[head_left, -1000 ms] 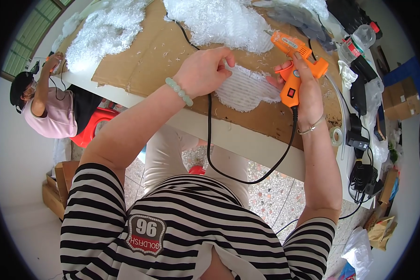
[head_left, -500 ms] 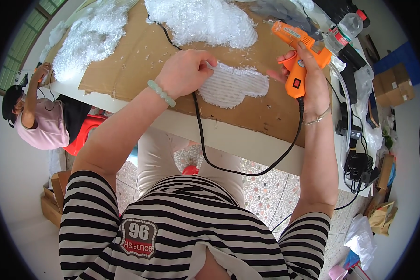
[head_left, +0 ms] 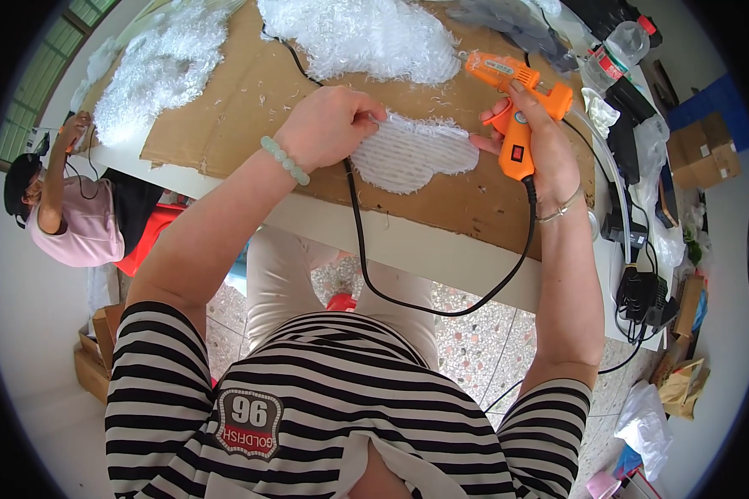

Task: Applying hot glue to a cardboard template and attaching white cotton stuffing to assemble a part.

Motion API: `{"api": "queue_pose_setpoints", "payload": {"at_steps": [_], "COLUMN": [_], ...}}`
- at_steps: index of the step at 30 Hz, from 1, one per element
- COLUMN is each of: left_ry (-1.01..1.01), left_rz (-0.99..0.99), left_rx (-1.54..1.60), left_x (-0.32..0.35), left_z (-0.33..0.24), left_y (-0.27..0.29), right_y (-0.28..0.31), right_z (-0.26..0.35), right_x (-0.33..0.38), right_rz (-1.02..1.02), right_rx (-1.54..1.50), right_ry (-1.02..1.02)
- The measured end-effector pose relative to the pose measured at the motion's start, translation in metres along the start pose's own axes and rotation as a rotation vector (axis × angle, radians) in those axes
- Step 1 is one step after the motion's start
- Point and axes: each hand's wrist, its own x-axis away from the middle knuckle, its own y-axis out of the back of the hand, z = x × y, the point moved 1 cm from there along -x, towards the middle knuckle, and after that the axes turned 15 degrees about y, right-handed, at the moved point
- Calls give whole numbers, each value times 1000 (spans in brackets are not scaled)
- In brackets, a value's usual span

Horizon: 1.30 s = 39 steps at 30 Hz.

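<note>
My right hand (head_left: 549,151) is wrapped round an orange hot glue gun (head_left: 520,125), its nozzle pointing left over the cardboard. One finger of that hand reaches to the right edge of a white fringed fabric piece (head_left: 412,154). The piece is rounded, lies flat and has shaggy threads along its rim. At its upper left edge, my left hand (head_left: 329,125) pinches the fabric between thumb and fingertips. The gun's black cord (head_left: 441,312) hangs in a loop below the table edge and passes up beside my left hand.
Brown cardboard (head_left: 216,125) covers much of the white table. Two heaps of shaggy white material, one in the middle (head_left: 358,37) and one at left (head_left: 162,75), lie at the back. A plastic bottle (head_left: 620,54) and power adapters (head_left: 641,295) crowd the right. A co-worker (head_left: 71,208) sits at far left.
My right hand and the glue gun have shifted slightly left, bringing the nozzle nearer the middle heap. The left hand keeps its pinch on the fabric, almost unmoved.
</note>
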Motion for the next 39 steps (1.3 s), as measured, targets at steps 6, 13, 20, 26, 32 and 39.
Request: {"api": "queue_pose_setpoints", "payload": {"at_steps": [6, 13, 20, 26, 32, 39], "left_ry": [-37, -7, -3, 11, 12, -149], "left_rz": [12, -52, -34, -45, -29, -179], "left_rx": [-27, -17, 7, -27, -41, -125], "left_x": [0, 0, -1, -1, -3, 4], "left_z": [0, 1, 1, -2, -3, -2], "left_y": [2, 1, 3, 4, 3, 3], "right_y": [2, -4, -10, -11, -16, -15], "right_z": [-1, 3, 2, 5, -4, -9], "right_x": [0, 5, 11, 13, 13, 11], "right_rz": [4, 36, 47, 58, 88, 106], "right_rx": [8, 3, -44, -11, 51, 84], "right_ry": [-4, 57, 139, 98, 60, 29]}}
